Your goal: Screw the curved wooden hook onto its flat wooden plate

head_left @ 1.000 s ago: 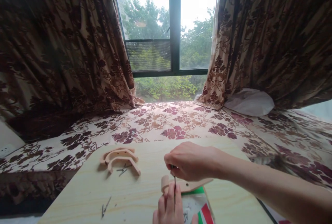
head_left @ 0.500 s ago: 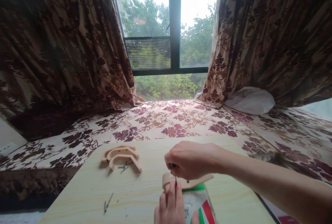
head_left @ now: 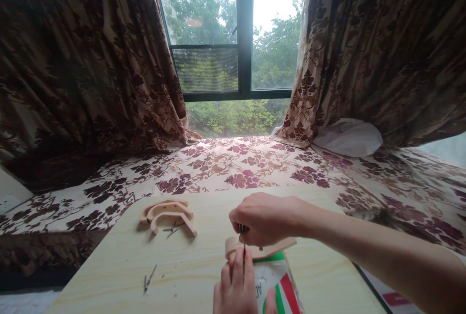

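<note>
My right hand [head_left: 264, 218] is closed around the dark, striped handle of a screwdriver [head_left: 242, 228], its thin shaft pointing straight down. Below it lies a curved light-wood piece [head_left: 280, 247] with a rounded left end and a small dark hole or screw near its middle. My left hand [head_left: 235, 282] presses its fingertips together against this piece, right at the shaft's lower end. The screwdriver's tip and anything it meets are hidden by the fingers. Under the wood piece and my left hand is a green, white and red packet [head_left: 267, 270] with dark lettering.
Several curved wooden pieces [head_left: 167, 212] lie at the table's far left, with dark screws [head_left: 173, 229] beside them. More screws [head_left: 148, 279] lie nearer the front. Beyond the pale wooden table [head_left: 120, 260] spreads floral cloth [head_left: 218, 168] below a window, with a white bag [head_left: 349, 138] on it.
The camera view has shifted slightly, moving everything a little up and left. Both hands keep nearly the same position on the wood piece; a bit more of the striped handle shows now.
</note>
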